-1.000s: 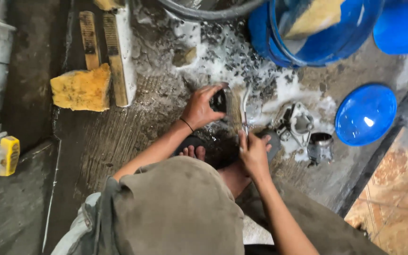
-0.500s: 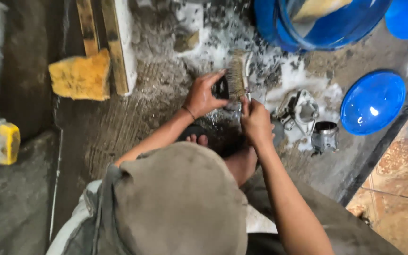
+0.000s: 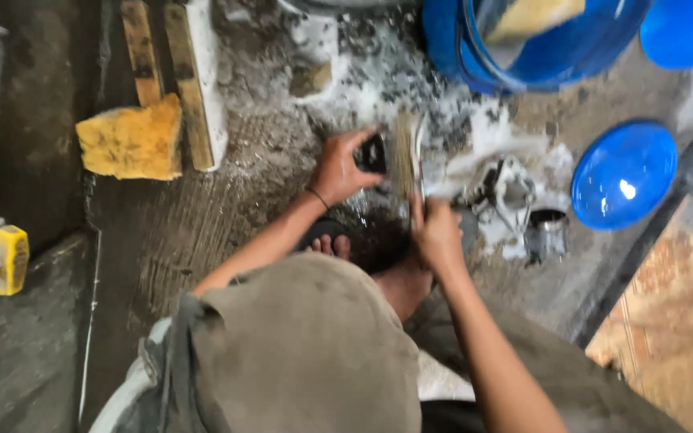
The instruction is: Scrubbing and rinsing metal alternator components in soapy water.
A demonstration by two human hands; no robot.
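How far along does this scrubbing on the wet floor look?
Partly through, it seems. Foam is spread over the floor, and a metal part and a small metal cup lie soaped in it. In hand: the left hand holds a small dark part while the right hand works a brush against it. Nothing looks rinsed; whether the blue bucket holds rinse water is unclear.

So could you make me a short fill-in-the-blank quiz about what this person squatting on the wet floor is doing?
1. The right hand holds a ____ with pale bristles.
2. The left hand grips a small ____-coloured part.
3. The round lid lying on the floor is ____.
4. The sponge beside the wooden slats is ____.

Missing words: brush; black; blue; yellow
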